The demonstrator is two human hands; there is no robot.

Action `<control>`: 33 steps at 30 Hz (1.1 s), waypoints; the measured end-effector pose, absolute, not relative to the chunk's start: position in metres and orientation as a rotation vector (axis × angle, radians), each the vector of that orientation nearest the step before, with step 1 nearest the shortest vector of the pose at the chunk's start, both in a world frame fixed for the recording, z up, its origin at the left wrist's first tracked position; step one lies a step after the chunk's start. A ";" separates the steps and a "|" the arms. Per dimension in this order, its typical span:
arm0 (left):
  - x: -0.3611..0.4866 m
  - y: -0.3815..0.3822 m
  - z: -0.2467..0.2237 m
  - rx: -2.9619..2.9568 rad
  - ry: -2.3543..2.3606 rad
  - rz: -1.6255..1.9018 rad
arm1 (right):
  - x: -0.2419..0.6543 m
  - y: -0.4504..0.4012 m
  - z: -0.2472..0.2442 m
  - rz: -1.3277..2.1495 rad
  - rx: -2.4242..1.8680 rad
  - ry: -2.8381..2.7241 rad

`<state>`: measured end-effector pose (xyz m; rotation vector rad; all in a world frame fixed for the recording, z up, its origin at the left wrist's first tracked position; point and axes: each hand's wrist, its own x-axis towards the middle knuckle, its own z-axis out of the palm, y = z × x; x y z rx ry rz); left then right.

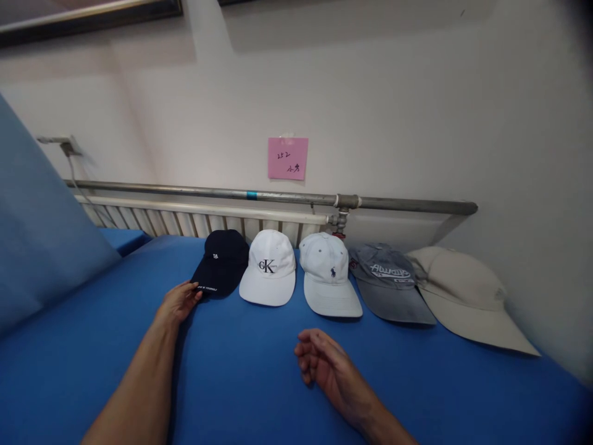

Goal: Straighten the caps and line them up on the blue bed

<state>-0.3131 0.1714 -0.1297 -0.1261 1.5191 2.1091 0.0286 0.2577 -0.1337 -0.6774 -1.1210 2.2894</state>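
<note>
A navy baseball cap (226,262) with white lettering on its brim is at the left end of a row of caps. My left hand (180,300) pinches the left edge of that brim between thumb and fingers. To its right stand a white CK cap (269,272) and another white cap (327,272) with a small dark emblem. My right hand (324,368) hovers in front of the second white cap, holding nothing, its fingers loosely curled and apart from the thumb.
Further right are a grey cap (389,281) and a beige cap (467,293), side by side on the blue-covered surface (241,383). Behind the row run a radiator (185,219) and a metal pipe (296,197). A pink note (287,159) is taped to the wall.
</note>
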 end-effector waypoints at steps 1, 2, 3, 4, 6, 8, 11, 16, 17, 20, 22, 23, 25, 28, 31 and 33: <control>-0.313 0.172 -0.130 -0.123 1.551 2.104 | 0.029 0.258 -0.134 2.290 -0.675 -1.125; -0.313 0.172 -0.130 -0.126 1.576 2.098 | 0.029 0.257 -0.134 2.290 -0.673 -1.129; -0.313 0.173 -0.131 -0.125 1.606 2.089 | 0.029 0.257 -0.135 2.289 -0.671 -1.134; -0.313 0.174 -0.131 -0.125 1.637 2.078 | 0.029 0.257 -0.135 2.289 -0.669 -1.136; -0.314 0.174 -0.132 -0.130 1.700 2.050 | 0.029 0.257 -0.136 2.293 -0.665 -1.136; -0.315 0.174 -0.133 -0.104 1.819 1.978 | 0.029 0.258 -0.137 2.302 -0.660 -1.137; -0.318 0.170 -0.135 -0.018 2.148 1.784 | 0.028 0.258 -0.138 2.298 -0.656 -1.143; -0.321 0.168 -0.142 0.558 2.924 1.492 | 0.028 0.259 -0.137 2.289 -0.673 -1.162; -0.320 0.170 -0.144 0.745 2.994 1.465 | 0.028 0.258 -0.137 2.285 -0.675 -1.166; -0.312 0.178 -0.149 1.114 2.997 1.376 | 0.028 0.257 -0.136 2.275 -0.679 -1.191; -0.306 0.183 -0.151 1.225 2.963 1.317 | 0.028 0.256 -0.136 2.270 -0.678 -1.207; -0.303 0.185 -0.153 1.264 2.956 1.287 | 0.028 0.255 -0.136 2.271 -0.678 -1.212; -0.300 0.187 -0.154 1.308 2.964 1.218 | 0.028 0.255 -0.136 2.272 -0.677 -1.219; -0.298 0.187 -0.155 1.323 3.004 1.110 | 0.028 0.255 -0.136 2.274 -0.675 -1.224; -0.298 0.186 -0.154 1.299 3.016 1.074 | 0.028 0.257 -0.136 2.267 -0.675 -1.228; -0.298 0.186 -0.152 1.281 3.011 1.066 | 0.027 0.257 -0.135 2.263 -0.682 -1.232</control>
